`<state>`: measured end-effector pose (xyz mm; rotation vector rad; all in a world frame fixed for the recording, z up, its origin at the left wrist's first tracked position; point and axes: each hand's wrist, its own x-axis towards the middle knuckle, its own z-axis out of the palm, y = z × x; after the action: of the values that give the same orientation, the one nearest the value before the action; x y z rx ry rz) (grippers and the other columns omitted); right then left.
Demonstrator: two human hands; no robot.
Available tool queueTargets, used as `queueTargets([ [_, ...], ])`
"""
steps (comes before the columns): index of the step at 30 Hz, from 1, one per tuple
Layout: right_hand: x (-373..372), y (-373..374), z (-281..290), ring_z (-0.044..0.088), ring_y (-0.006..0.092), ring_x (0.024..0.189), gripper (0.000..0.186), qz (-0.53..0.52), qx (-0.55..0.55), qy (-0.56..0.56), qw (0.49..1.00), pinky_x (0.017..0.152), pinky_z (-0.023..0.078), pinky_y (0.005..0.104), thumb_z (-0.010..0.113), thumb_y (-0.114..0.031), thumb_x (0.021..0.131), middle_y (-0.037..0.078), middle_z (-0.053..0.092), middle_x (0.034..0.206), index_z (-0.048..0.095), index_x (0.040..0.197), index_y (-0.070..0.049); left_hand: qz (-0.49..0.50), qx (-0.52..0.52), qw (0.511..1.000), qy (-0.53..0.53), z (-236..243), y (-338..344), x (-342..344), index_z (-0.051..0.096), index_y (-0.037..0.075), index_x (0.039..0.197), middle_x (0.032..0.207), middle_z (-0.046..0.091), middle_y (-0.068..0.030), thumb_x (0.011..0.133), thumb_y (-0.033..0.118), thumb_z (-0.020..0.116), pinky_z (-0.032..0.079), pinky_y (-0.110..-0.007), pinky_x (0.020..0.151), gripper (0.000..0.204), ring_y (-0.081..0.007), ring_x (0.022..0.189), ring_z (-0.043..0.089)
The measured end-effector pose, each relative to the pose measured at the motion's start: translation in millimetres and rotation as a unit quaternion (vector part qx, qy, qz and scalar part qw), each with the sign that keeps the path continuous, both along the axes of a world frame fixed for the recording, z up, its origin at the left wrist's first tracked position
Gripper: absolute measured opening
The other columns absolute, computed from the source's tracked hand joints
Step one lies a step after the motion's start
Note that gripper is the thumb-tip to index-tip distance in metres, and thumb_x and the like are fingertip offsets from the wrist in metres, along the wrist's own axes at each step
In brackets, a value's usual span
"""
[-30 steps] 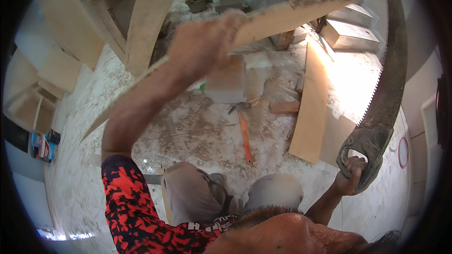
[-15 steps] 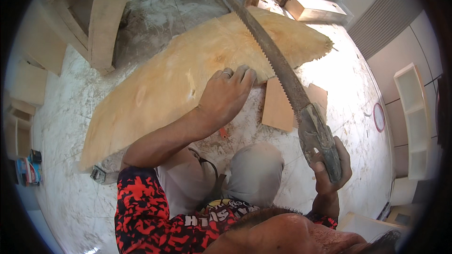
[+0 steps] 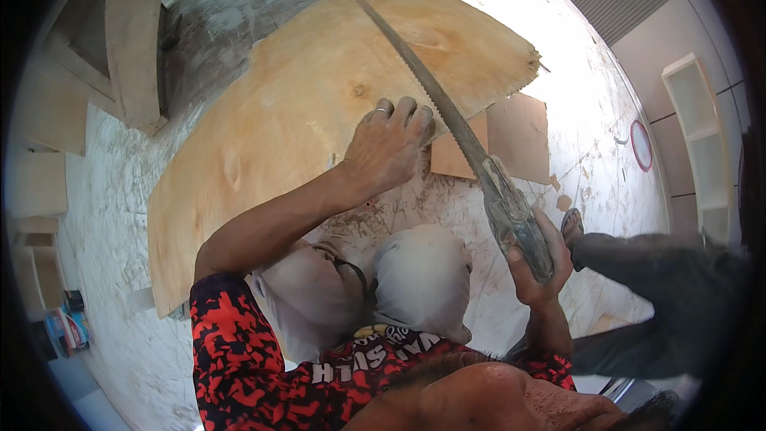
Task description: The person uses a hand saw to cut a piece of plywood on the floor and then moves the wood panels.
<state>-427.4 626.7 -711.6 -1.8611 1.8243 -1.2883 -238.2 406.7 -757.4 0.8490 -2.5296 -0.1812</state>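
Observation:
A large pale plywood sheet (image 3: 295, 104) lies at a slant in front of my knees, its right end ragged. My left hand (image 3: 391, 140), a ring on one finger, is curled over the sheet's near edge and holds it there. In my right hand (image 3: 542, 259) is the worn grip of a handsaw (image 3: 447, 116). The saw's long, toothed blade slants up to the left across the sheet, a little right of my left fingers. Whether its teeth sit in a cut cannot be made out.
Flat board pieces (image 3: 517, 134) lie on the dusty floor under the sheet's right part. Another person's dark-trousered leg (image 3: 638, 271) with a sandalled foot stands at the right. Wooden furniture frames (image 3: 132, 40) rise at the upper left. A white shelf unit (image 3: 702, 144) leans at the right.
My right hand and the saw have shifted left and down, bringing the blade lower over the sheet. My left hand stays at the edge. Another person's leg has come into view at the right.

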Motion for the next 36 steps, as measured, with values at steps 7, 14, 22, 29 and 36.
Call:
queueTargets([
  [7, -6.4, -1.2, 20.6, 0.065, 0.0202, 0.086, 0.052, -0.003, 0.096, -0.024, 0.995, 0.078, 0.051, 0.0284, 0.066, -0.005, 0.078, 0.02, 0.065, 0.1, 0.049, 0.124, 0.012, 0.003, -0.005, 1.0, 0.03, -18.3, -0.6, -7.8, 0.05, 0.001, 0.095, 0.097, 0.05, -0.0157, 0.071, 0.008, 0.06, 0.049, -0.043, 0.069, 0.027, -0.0343, 0.088, 0.053],
  [14, -16.4, 44.8, 39.5, 0.066, 0.0204, 0.087, 0.05, -0.019, 0.132, 0.043, 0.99, 0.078, 0.051, 0.0296, 0.066, -0.003, 0.077, 0.019, 0.066, 0.1, 0.05, 0.123, 0.011, -0.005, 0.031, 0.999, -0.012, -18.8, 7.2, -2.5, 0.048, -0.001, 0.095, 0.095, 0.048, -0.0175, 0.066, 0.004, 0.062, 0.049, -0.043, 0.068, 0.032, -0.0361, 0.088, 0.052],
  [22, -4.1, -13.7, -0.8, 0.067, 0.0254, 0.092, 0.054, 0.02, 0.165, -0.03, 0.986, 0.078, 0.052, 0.0313, 0.067, -0.007, 0.078, 0.018, 0.065, 0.107, 0.05, 0.128, 0.001, 0.003, -0.002, 0.996, -0.084, -71.4, -26.6, 12.8, 0.052, 0.0, 0.09, 0.095, 0.049, -0.0156, 0.073, 0.008, 0.057, 0.053, -0.037, 0.065, 0.02, -0.0327, 0.089, 0.054],
  [29, -13.4, 16.8, -55.3, 0.069, 0.0238, 0.083, 0.056, 0.013, 0.124, 0.012, 0.992, 0.074, 0.053, 0.0296, 0.062, 0.001, 0.074, 0.019, 0.067, 0.101, 0.047, 0.127, 0.009, 0.029, -0.04, 0.996, -0.069, -111.5, -63.8, 13.7, 0.052, 0.002, 0.091, 0.093, 0.049, -0.0144, 0.071, 0.01, 0.062, 0.054, -0.037, 0.067, 0.024, -0.0322, 0.089, 0.056],
  [36, -4.7, -56.0, -173.9, 0.068, 0.0245, 0.076, 0.059, 0.054, 0.173, -0.084, 0.98, 0.07, 0.054, 0.0314, 0.062, 0.0, 0.072, 0.019, 0.067, 0.092, 0.047, 0.129, 0.005, 0.074, -0.053, 0.993, -0.07, -189.7, -129.7, 41.7, 0.052, 0.002, 0.089, 0.091, 0.05, -0.0135, 0.072, 0.012, 0.063, 0.054, -0.038, 0.068, 0.023, -0.0318, 0.089, 0.056],
])
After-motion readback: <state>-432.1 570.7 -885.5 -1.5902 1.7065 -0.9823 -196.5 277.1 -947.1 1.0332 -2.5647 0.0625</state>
